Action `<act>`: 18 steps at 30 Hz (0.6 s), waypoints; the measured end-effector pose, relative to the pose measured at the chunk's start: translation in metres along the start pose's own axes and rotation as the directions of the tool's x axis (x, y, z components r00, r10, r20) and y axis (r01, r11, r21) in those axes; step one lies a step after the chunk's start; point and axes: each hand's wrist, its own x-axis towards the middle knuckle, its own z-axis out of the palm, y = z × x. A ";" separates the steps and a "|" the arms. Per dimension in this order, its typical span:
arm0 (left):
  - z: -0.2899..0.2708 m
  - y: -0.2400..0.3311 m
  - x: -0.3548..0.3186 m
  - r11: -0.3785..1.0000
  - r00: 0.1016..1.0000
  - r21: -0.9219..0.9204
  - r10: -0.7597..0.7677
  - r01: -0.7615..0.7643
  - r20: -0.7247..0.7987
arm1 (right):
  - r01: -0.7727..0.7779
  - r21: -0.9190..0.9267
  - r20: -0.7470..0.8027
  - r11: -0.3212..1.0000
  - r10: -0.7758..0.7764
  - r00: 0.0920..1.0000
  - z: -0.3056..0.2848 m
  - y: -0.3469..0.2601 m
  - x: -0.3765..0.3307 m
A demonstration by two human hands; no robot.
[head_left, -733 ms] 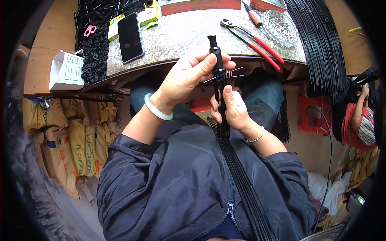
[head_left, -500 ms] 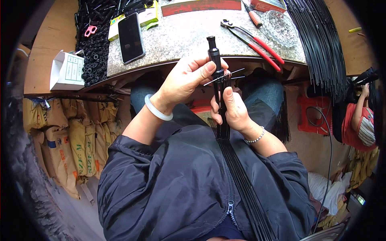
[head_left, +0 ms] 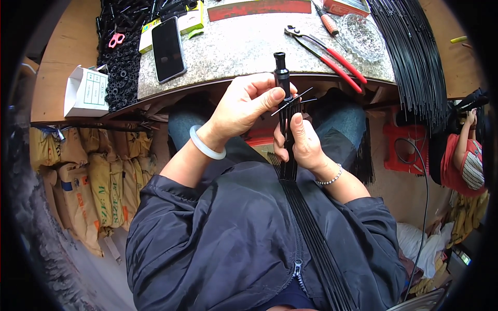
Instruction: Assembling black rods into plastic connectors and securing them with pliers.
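Rods lie along my jacket, maybe to stay steady. My right hand grips them near their top, and my left hand pinches the black tube just above, likely so it won't wobble.

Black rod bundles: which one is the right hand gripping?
The lower bundle, crossing the dark jacket up into the right hand; the table bundle, overhanging the edge at right, is untouched.
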 end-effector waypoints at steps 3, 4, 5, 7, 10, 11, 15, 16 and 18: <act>0.001 0.007 -0.003 0.999 0.999 0.012 -0.047 0.047 -0.007 | 0.002 0.004 -0.004 1.000 -0.002 1.000 -0.001 0.000 0.000; 0.001 0.006 -0.004 0.999 0.999 0.011 -0.046 0.046 -0.010 | 0.003 0.006 0.001 1.000 -0.003 1.000 0.000 -0.001 0.000; 0.001 0.005 -0.005 1.000 1.000 -0.003 -0.028 0.028 -0.007 | 0.004 0.008 0.007 1.000 -0.004 1.000 0.000 -0.001 0.000; 0.001 0.000 -0.006 1.000 1.000 -0.019 -0.007 0.006 -0.007 | 0.004 -0.002 0.008 1.000 -0.004 1.000 0.000 0.000 0.001; 0.001 -0.008 -0.007 0.986 0.990 0.114 0.130 -0.123 -0.059 | 0.009 -0.003 0.010 1.000 -0.009 1.000 0.000 0.001 0.001; 0.000 -0.007 -0.007 0.989 0.994 0.118 0.101 -0.094 -0.052 | 0.017 0.006 0.011 1.000 -0.017 1.000 -0.001 0.001 0.001; -0.001 -0.009 -0.012 0.967 0.966 0.053 0.243 -0.248 0.091 | 0.010 0.016 -0.003 1.000 -0.010 1.000 0.001 -0.001 0.000; 0.003 -0.007 -0.015 0.967 0.965 0.051 0.245 -0.250 0.089 | 0.057 -0.016 0.010 0.998 -0.057 0.998 -0.001 0.000 0.000; 0.014 0.001 -0.021 0.921 0.989 0.371 0.145 -0.124 -0.031 | 0.102 -0.051 0.031 0.993 -0.101 0.994 -0.001 0.002 0.001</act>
